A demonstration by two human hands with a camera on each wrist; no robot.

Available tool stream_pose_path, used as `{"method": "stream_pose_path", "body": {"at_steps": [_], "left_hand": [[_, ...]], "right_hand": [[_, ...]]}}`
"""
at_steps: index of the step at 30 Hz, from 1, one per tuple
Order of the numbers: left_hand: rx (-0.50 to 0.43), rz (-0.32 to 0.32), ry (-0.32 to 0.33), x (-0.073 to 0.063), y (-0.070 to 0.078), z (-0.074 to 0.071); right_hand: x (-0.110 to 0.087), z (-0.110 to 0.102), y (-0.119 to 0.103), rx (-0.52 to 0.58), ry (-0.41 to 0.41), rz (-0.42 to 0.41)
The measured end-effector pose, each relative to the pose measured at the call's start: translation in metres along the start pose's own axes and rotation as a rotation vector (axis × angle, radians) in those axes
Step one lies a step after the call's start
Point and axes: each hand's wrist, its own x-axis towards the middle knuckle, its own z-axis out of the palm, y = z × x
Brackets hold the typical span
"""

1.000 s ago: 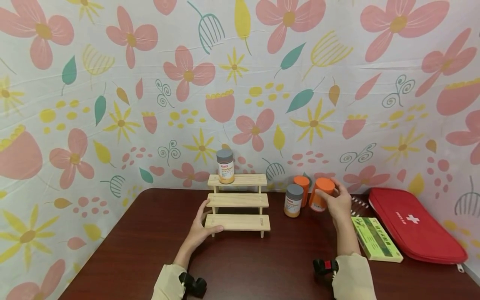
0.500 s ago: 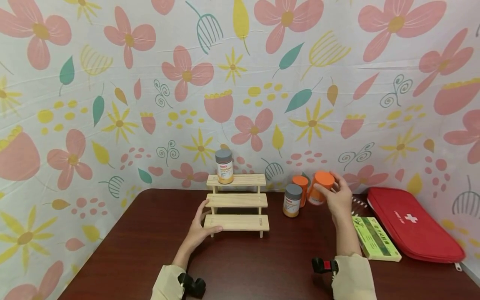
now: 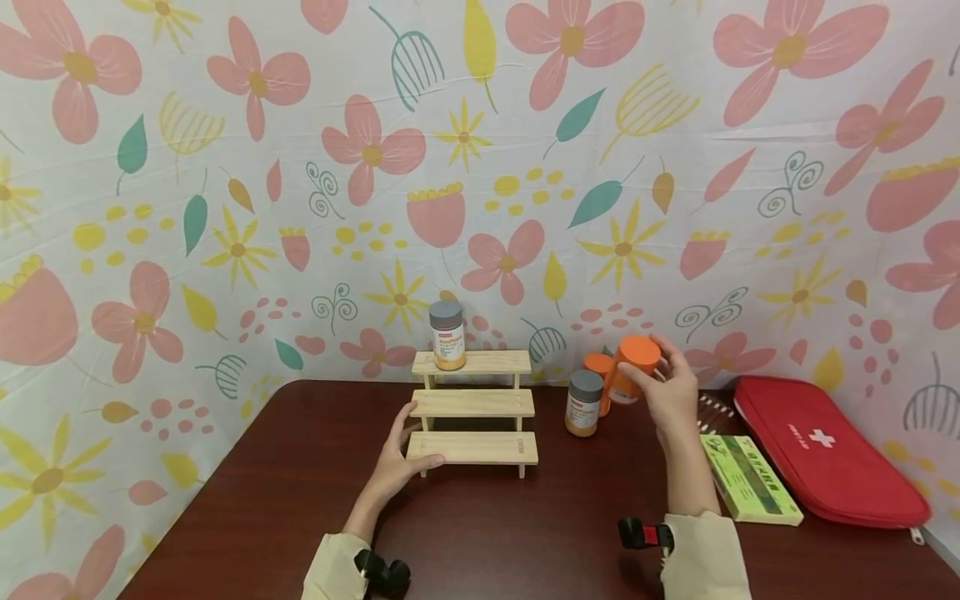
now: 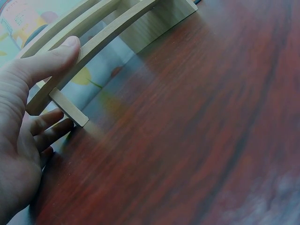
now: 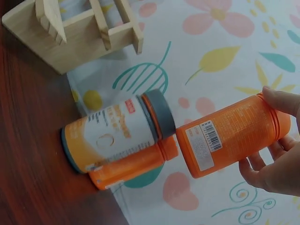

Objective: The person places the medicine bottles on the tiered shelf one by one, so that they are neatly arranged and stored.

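Observation:
My right hand (image 3: 675, 396) grips an orange bottle (image 3: 637, 358) near its cap, thumb on one side and fingers on the other. The right wrist view shows this bottle tilted, with a barcode label facing the camera, raised off the table. Just left of it stand a grey-capped supplement jar (image 3: 583, 408) and, partly hidden behind, a second orange bottle (image 3: 597, 362). My left hand (image 3: 396, 468) holds the left end of a three-step wooden rack (image 3: 474, 448), its thumb on the lowest step and its fingers around the side. A similar grey-capped jar (image 3: 448, 342) stands on the top step.
At the right lie a red first-aid pouch (image 3: 832, 458), a yellow-green box (image 3: 753, 483) and a blister pack (image 3: 716, 412), partly hidden by the right arm. A flower-patterned cloth (image 3: 510, 167) hangs close behind the dark wooden table (image 3: 495, 533).
My right hand has lifted the orange bottle and brought it slightly left, so it now overlaps the second orange bottle in the head view. My left hand stays on the rack.

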Motion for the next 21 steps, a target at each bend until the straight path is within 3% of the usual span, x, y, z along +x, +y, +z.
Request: {"method": "stream_pose_path", "body": {"at_steps": [6, 12, 21], "left_hand": [[-0.001, 0.006, -0.001, -0.001, -0.001, 0.0], [0.001, 0.006, 0.004, -0.001, 0.0, -0.002], [-0.011, 0.008, -0.002, 0.0, -0.001, 0.0]], "right_hand": [[-0.008, 0.004, -0.01, -0.008, 0.006, -0.079], [-0.017, 0.016, -0.017, 0.011, -0.065, -0.071], [-0.024, 0.038, -0.02, 0.023, -0.178, -0.174]]}}
